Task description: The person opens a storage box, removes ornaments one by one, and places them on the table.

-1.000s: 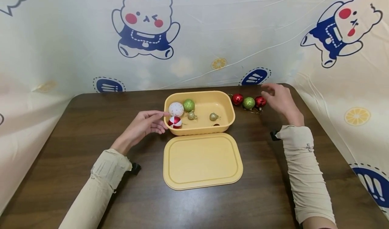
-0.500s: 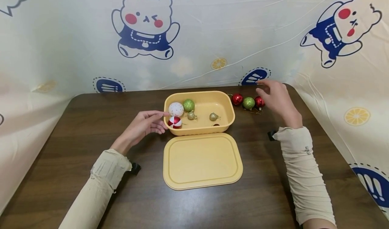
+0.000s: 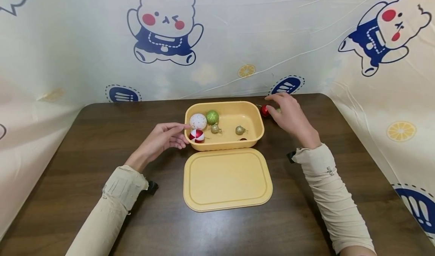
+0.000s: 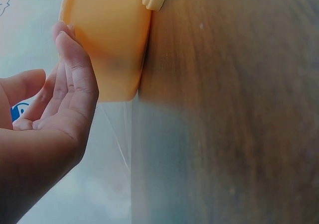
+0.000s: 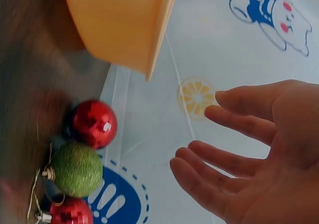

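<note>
A yellow box (image 3: 225, 146) stands toward the back of the table. Inside it lie a white speckled bauble (image 3: 198, 121), a green glitter bauble (image 3: 212, 117), a red-and-white bauble (image 3: 197, 135) and small gold baubles (image 3: 240, 130). My left hand (image 3: 158, 142) rests at the box's left end, fingertips right at the rim, fingers relaxed. Right of the box, my right hand (image 3: 290, 116) hovers with loose, parted fingers and nothing in them. Beneath it the right wrist view has a red bauble (image 5: 94, 123), a green bauble (image 5: 77, 169) and another red bauble (image 5: 72, 213), mostly hidden in the head view.
A flat yellow lid (image 3: 228, 179) lies on the dark wooden table (image 3: 227, 233) just in front of the box. Behind the table hangs a pale printed cloth (image 3: 224, 33) with bears on it, continuing along both sides.
My right hand has moved left from the far-right bauble toward the box, now covering most of the outside baubles in the head view. My left hand has stayed at the rim.
</note>
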The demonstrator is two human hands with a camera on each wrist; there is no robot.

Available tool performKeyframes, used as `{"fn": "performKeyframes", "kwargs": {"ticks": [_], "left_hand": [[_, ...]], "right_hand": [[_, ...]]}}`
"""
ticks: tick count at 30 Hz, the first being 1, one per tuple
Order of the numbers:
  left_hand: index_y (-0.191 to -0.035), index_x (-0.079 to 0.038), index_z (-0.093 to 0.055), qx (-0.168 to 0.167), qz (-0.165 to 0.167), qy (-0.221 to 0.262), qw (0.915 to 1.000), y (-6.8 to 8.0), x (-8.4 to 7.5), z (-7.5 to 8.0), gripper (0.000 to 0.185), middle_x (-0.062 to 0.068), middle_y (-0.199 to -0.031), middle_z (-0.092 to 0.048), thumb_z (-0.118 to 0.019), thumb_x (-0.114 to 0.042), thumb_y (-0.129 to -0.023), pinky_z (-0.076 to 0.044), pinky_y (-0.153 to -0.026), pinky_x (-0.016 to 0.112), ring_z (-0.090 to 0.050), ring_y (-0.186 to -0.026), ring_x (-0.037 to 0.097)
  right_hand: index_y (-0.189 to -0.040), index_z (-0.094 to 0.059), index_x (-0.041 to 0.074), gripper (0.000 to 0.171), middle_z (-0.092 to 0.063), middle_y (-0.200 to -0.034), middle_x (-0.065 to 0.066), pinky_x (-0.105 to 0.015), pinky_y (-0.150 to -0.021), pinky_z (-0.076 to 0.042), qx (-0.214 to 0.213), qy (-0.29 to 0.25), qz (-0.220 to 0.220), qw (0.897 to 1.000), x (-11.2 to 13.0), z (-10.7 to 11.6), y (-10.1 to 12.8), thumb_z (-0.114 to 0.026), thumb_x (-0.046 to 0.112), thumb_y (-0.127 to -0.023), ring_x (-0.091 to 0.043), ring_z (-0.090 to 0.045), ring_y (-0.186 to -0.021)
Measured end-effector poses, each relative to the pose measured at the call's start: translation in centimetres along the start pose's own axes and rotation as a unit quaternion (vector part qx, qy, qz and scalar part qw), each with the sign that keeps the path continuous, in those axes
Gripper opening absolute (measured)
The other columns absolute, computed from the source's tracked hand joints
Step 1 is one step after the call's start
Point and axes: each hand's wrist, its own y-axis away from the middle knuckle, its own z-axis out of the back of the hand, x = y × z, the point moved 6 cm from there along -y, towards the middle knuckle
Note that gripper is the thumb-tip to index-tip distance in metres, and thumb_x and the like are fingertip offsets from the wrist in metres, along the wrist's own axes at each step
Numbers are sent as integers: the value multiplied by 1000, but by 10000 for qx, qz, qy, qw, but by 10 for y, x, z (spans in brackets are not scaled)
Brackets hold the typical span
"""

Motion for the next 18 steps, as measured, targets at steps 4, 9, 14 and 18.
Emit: {"fn": "performKeyframes", "kwargs": {"ticks": [4, 9, 14, 18], "left_hand": [[-138, 6, -53, -8, -2, 17, 10000, 0, 0, 0, 46, 16, -93, -71, -51, -26, -106, -60, -76, 33, -69, -78, 22], [-138, 6, -53, -10, 6, 47, 10000, 0, 1, 0, 46, 16, -92, -71, -51, -27, -105, -61, -75, 33, -69, -78, 22], [-138, 6, -53, -20, 0, 71, 10000, 0, 1, 0, 47, 16, -92, -71, -52, -27, -105, -61, -75, 33, -69, -78, 22], [-138, 6, -53, -28, -2, 53, 10000, 0, 0, 0, 47, 16, -92, -71, -52, -28, -105, -61, -76, 33, -69, -78, 22]], "right_hand": [[-125, -65, 2, 31, -56, -133, -21, -56, -107, -40, -53, 2, 274, 9996, 15, -7, 1, -64, 14, -97, -38, -50, -125], [-123, -65, 0, 31, -58, -130, -22, -54, -105, -42, 172, 58, 589, 9981, 35, -25, 4, -65, 14, -96, -39, -52, -121], [-125, -64, 0, 32, -60, -128, -20, -49, -103, -45, 523, 69, 962, 9940, 49, -48, 6, -65, 13, -96, -36, -56, -119], [-124, -65, -1, 31, -62, -125, -18, -48, -101, -47, 792, -24, 1158, 9901, 55, -66, 7, -66, 13, -96, -33, -57, -117]]}}
